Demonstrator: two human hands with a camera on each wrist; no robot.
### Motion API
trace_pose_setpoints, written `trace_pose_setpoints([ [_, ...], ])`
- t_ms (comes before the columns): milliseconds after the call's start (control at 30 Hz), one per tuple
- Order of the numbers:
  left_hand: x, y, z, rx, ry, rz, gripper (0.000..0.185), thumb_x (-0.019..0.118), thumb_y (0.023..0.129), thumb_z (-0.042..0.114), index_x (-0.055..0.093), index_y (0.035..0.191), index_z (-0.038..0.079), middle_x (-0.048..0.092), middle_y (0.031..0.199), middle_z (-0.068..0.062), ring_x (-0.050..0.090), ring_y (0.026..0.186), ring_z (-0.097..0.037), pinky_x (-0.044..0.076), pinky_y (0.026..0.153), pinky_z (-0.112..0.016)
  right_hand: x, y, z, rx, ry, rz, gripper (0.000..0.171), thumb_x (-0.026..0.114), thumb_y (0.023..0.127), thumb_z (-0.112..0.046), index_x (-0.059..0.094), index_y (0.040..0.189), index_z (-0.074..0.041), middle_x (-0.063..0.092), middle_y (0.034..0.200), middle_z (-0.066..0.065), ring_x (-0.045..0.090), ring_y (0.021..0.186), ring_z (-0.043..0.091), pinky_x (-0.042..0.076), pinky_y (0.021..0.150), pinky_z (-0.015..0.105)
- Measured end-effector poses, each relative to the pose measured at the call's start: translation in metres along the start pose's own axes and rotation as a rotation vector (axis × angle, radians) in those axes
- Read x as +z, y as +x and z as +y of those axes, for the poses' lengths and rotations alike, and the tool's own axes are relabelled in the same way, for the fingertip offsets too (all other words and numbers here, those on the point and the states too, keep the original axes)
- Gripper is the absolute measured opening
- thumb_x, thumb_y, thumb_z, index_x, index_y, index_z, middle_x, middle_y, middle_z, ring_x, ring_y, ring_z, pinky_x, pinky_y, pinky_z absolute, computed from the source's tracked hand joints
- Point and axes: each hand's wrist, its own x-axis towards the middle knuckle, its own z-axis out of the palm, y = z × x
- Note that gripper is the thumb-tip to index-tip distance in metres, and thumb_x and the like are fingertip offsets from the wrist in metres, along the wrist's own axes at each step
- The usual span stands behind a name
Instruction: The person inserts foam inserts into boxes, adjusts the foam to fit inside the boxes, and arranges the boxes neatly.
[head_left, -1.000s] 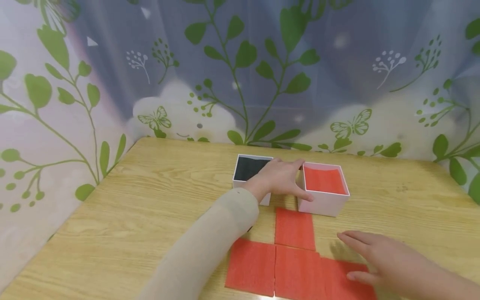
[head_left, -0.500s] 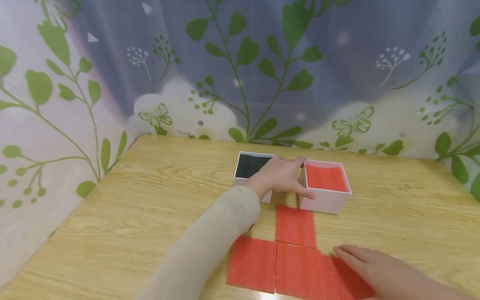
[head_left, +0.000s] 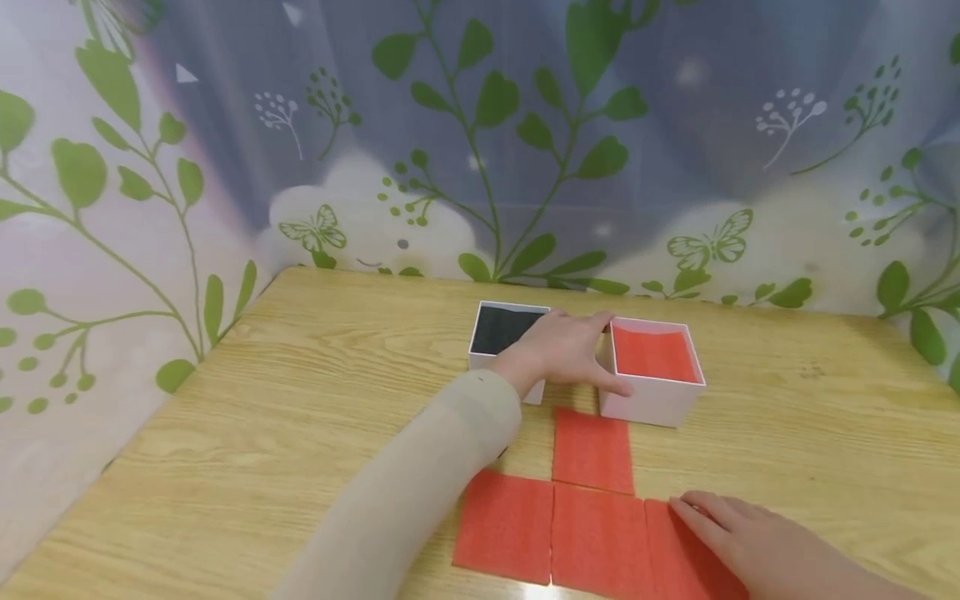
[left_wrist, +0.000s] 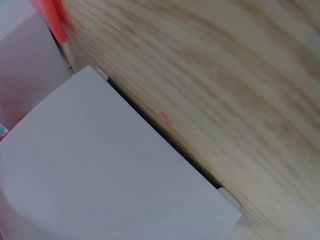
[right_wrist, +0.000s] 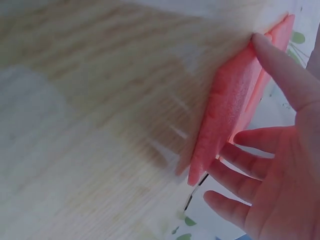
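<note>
the left sleeve (head_left: pixel 408 492) is pale beige and smooth, with a rounded cuff (head_left: pixel 493 408).

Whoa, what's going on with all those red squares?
Someone has red squares laid out on a table: three side by side in a row, and one more just beyond the middle one. The right hand is touching the rightmost square. The left hand is by two pale boxes, its thumb at the red-filled box; the other box holds something black.
</note>
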Motion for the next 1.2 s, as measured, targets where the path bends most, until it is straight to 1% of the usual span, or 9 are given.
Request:
trace_pose_setpoints([
  [133,-0.002,0.000,-0.001,-0.003,0.002,0.005,0.106,0.057,0.068,0.077,0.021,0.149,0.018,0.055,0.126,0.014,0.048,0.115,-0.003,0.025,0.107,-0.033,-0.007,0.002,0.001,0.043,0.065,-0.009,0.106,0.049,0.065,-0.082,0.045,0.136,-0.004,0.046,0.133,0.014,0.048,0.115,0.037,0.047,0.083,0.053],
  [233,-0.003,-0.001,-0.002,-0.005,-0.002,0.007,0.107,0.057,0.068,0.077,0.021,0.149,0.017,0.056,0.124,0.014,0.048,0.117,-0.006,0.025,0.107,-0.034,-0.011,0.003,0.000,0.092,0.126,-0.034,0.104,0.052,0.065,-0.081,0.043,0.139,-0.009,0.044,0.136,0.011,0.044,0.119,0.036,0.046,0.086,0.054],
  [367,0.000,-0.002,-0.002,0.002,-0.011,0.009,0.105,0.058,0.069,0.075,0.023,0.148,0.017,0.055,0.125,0.013,0.048,0.115,-0.005,0.024,0.107,-0.035,-0.012,0.001,0.000,0.089,0.131,-0.025,0.102,0.052,0.065,-0.081,0.043,0.140,-0.011,0.043,0.136,0.009,0.044,0.119,0.035,0.045,0.087,0.054],
  [433,0.003,-0.001,-0.001,0.010,-0.017,0.011,0.103,0.058,0.069,0.074,0.024,0.148,0.016,0.055,0.124,0.013,0.049,0.113,-0.003,0.025,0.107,-0.035,-0.012,0.000,0.001,0.067,0.115,-0.006,0.103,0.050,0.066,-0.082,0.044,0.139,-0.010,0.044,0.136,0.009,0.045,0.118,0.035,0.045,0.086,0.055],
  [567,0.006,0.000,0.001,0.025,-0.027,0.012,0.103,0.058,0.069,0.075,0.026,0.147,0.016,0.055,0.124,0.013,0.049,0.113,-0.003,0.026,0.106,-0.034,-0.015,-0.004,0.002,0.070,0.128,-0.014,0.104,0.049,0.064,-0.083,0.042,0.140,-0.012,0.043,0.136,0.008,0.045,0.118,0.035,0.046,0.084,0.055],
  [700,0.005,-0.002,0.000,0.005,-0.014,0.012,0.104,0.057,0.068,0.076,0.025,0.148,0.017,0.054,0.126,0.014,0.047,0.117,-0.007,0.027,0.106,-0.034,-0.021,-0.005,0.000,0.014,0.098,0.065,0.095,0.050,0.071,-0.079,0.040,0.142,-0.016,0.042,0.137,0.004,0.045,0.118,0.030,0.046,0.085,0.052],
  [800,0.003,-0.004,-0.001,-0.004,-0.003,0.014,0.105,0.058,0.067,0.077,0.025,0.148,0.017,0.054,0.126,0.014,0.048,0.117,-0.010,0.027,0.105,-0.035,-0.025,-0.004,0.000,-0.037,0.055,0.158,0.088,0.051,0.075,-0.074,0.041,0.142,-0.017,0.043,0.137,0.001,0.046,0.118,0.026,0.047,0.085,0.049],
  [967,0.001,-0.003,0.001,0.006,-0.019,0.004,0.107,0.058,0.067,0.077,0.024,0.148,0.016,0.053,0.129,0.012,0.048,0.118,-0.014,0.025,0.106,-0.035,-0.031,-0.002,0.002,-0.043,0.059,0.179,0.088,0.054,0.075,-0.072,0.040,0.142,-0.016,0.043,0.136,0.002,0.048,0.117,0.025,0.047,0.086,0.049],
  [1200,0.000,0.000,0.001,0.009,-0.011,0.013,0.106,0.057,0.067,0.077,0.025,0.148,0.017,0.053,0.126,0.014,0.047,0.118,-0.012,0.026,0.105,-0.035,-0.034,-0.003,0.003,-0.061,0.045,0.212,0.087,0.055,0.075,-0.071,0.041,0.142,-0.016,0.043,0.136,0.003,0.047,0.117,0.026,0.046,0.087,0.049],
])
